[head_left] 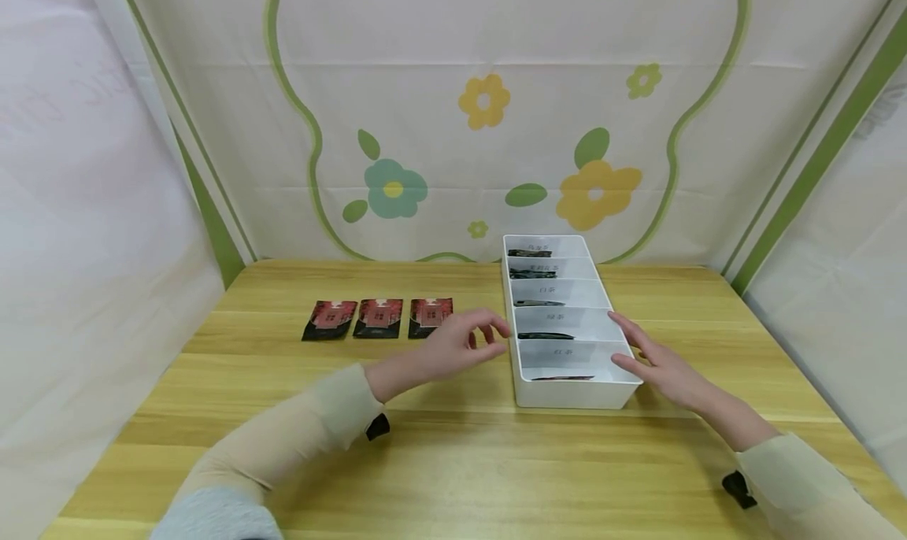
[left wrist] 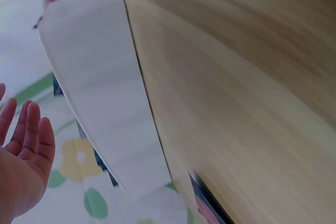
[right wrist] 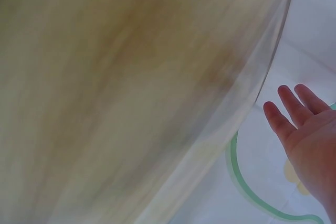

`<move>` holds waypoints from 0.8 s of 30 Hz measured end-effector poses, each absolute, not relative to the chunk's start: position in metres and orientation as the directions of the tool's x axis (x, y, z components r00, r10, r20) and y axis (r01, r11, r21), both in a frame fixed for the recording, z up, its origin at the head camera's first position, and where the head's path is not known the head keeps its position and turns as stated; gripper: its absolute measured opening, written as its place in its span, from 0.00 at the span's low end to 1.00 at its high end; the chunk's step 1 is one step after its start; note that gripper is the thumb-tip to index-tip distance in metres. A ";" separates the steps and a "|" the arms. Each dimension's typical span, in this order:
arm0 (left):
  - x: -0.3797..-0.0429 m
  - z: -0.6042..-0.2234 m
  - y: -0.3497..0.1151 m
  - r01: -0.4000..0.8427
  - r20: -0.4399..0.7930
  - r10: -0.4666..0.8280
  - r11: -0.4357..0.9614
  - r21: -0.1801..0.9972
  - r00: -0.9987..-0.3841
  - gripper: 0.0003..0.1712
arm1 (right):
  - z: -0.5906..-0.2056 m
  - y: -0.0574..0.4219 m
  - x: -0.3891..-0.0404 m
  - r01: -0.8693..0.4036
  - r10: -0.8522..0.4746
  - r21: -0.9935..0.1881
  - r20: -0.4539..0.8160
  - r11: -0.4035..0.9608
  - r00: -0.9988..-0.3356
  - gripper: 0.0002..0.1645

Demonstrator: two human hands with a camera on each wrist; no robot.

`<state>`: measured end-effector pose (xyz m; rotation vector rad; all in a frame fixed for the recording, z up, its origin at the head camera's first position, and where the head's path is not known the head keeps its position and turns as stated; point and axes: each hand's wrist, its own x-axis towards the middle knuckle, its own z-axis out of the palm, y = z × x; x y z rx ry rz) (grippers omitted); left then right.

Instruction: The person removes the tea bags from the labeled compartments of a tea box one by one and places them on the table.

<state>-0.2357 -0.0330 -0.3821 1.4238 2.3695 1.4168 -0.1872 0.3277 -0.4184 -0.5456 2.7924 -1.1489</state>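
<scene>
A white divided box [head_left: 567, 394] stands on the table, with a label and dark or reddish packets in its compartments. My left hand [head_left: 460, 342] is beside the box's left wall, fingers loosely bent and holding nothing. Its fingers also show at the lower left of the left wrist view, near the box's long side [left wrist: 94, 82]. On the opposite side, my right hand [head_left: 662, 371] has its fingers spread along the right rim, fingertips right at the edge. In the right wrist view that hand [right wrist: 310, 135] appears with extended fingers.
Three red-and-black packets lie in a row left of the box: a left one [head_left: 330, 320], a middle one [head_left: 379, 319] and a right one [head_left: 427, 316] close to my left hand. The wooden table [head_left: 453, 477] ends at a flower-printed curtain [head_left: 439, 115] behind.
</scene>
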 end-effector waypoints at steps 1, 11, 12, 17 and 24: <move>-0.233 -0.382 -0.029 0.694 0.390 0.731 0.157 0.703 -0.561 0.09 | -0.418 0.327 -0.187 -0.293 -0.347 -0.693 0.065 0.658 -0.935 0.42; -0.221 -0.385 -0.004 0.769 0.273 0.844 0.228 0.597 -0.462 0.16 | -0.419 0.328 -0.188 -0.299 -0.346 -0.684 0.072 0.665 -0.935 0.42; -0.220 -0.386 -0.002 0.774 0.261 0.848 0.242 0.585 -0.462 0.16 | -0.419 0.328 -0.188 -0.300 -0.347 -0.684 0.073 0.665 -0.935 0.42; -0.219 -0.392 0.004 0.789 0.232 0.862 0.264 0.555 -0.452 0.16 | -0.419 0.328 -0.188 -0.296 -0.343 -0.684 0.071 0.667 -0.937 0.42; -0.217 -0.396 0.009 0.786 0.249 0.843 0.282 0.551 -0.477 0.12 | -0.419 0.327 -0.187 -0.294 -0.344 -0.687 0.068 0.665 -0.937 0.42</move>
